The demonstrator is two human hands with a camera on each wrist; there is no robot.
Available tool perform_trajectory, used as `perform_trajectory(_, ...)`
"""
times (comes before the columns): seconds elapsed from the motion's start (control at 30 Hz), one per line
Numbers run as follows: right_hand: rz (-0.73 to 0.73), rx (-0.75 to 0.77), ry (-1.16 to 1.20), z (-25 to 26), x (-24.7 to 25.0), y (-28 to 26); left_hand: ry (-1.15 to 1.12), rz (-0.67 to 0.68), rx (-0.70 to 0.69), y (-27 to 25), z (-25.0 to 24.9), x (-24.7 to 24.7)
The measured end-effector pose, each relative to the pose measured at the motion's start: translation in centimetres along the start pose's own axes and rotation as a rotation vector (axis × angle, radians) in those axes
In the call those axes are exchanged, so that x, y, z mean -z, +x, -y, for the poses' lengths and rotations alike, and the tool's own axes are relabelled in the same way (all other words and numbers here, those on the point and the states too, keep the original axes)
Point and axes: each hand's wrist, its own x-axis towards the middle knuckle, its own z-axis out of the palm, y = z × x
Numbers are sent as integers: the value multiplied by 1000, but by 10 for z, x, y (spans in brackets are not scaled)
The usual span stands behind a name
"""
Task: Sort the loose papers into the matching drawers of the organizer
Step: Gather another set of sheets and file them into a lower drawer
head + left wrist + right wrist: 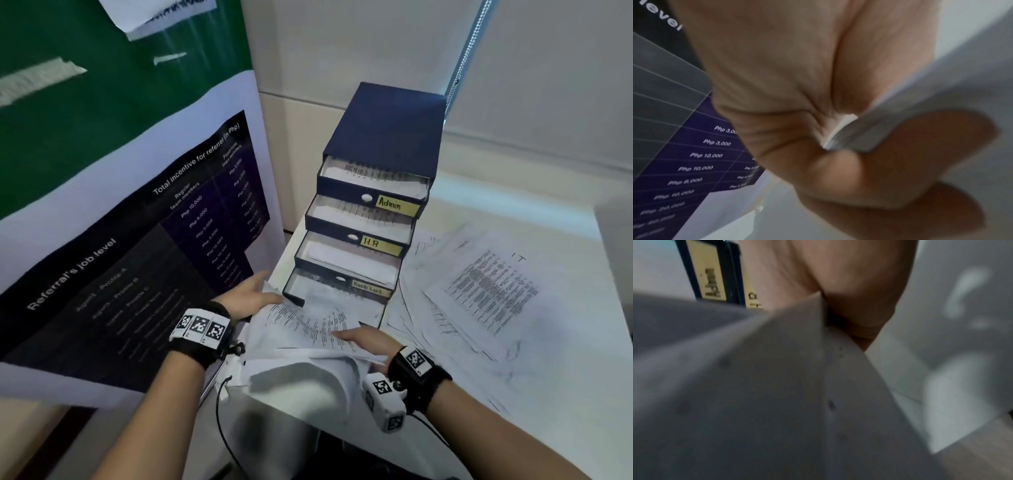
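Poster [137,240]: dark, with a table of "Php" amounts, on the board at the far left.
Left hand [248,296]: beside the poster, at the left edge of the held sheets; in the left wrist view the thumb [910,154] and palm pinch a paper edge [840,129].
Held sheets [308,325]: a bent bundle of printed papers between both hands, its far end lying over the lowest open drawer [329,291].
Organizer [373,192]: dark blue, on the white desk [548,212]; four drawers pulled out stepwise, each with paper inside. Yellow labels read "Admin" [397,205] on top and "HR" [380,245] below it; the third label is hard to read.
Right hand [366,339]: on the right side of the bundle, thumb on top and fingers hidden beneath, gripping it.
Loose papers [479,291]: spread on the desk right of the organizer, overlapping; the top one is marked "IT".
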Motion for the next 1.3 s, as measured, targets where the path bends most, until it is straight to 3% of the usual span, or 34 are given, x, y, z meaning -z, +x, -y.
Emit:
perform_trajectory(0.13, 49, 47, -71, 0, 17, -5, -46, 135, -13, 0, -6, -1)
perform_trajectory(0.23, 40, 29, -109, -2, 28, 2, -122, 131, -61, 5, -13, -1)
perform_trajectory(0.33, -10, 2, 72, -2, 36, 13, -66, 12, -16, 23, -13, -6)
perform_trajectory(0.5, -173, 17, 319, 2, 49, 30, 77, 60, 104, 47, 3, -12)
perform_trajectory(0.57, -173, 8, 327, 0, 56, 40, 166, 63, 169, 57, 12, -15)
perform_trajectory(0.7, 43, -92, 85, -15, 61, 37, 173, 35, 224, 66, 20, -14)
perform_trajectory(0.73, 149, -130, 67, -18, 59, 31, 141, 15, 242, 70, 22, -12)
perform_trajectory(0.8, 219, -125, 73, -19, 56, 24, 104, -30, 257, 78, 26, -9)
perform_trajectory(0.87, 75, -61, 185, -7, 55, 24, 37, -78, 256, 85, 30, -8)
perform_trajectory(0.97, -285, 103, 245, 14, 60, 43, -50, -72, 327, 91, 26, -14)
perform_trajectory(1.03, -377, 68, 230, 23, 66, 53, -62, -84, 360, 98, 22, -20)
perform_trajectory(1.2, -51, -179, 158, 20, 85, 56, -168, -206, 309, 126, 19, -38)
perform_trajectory(1.3, -40, -210, 269, 21, 99, 67, -278, -337, 272, 141, 18, -51)
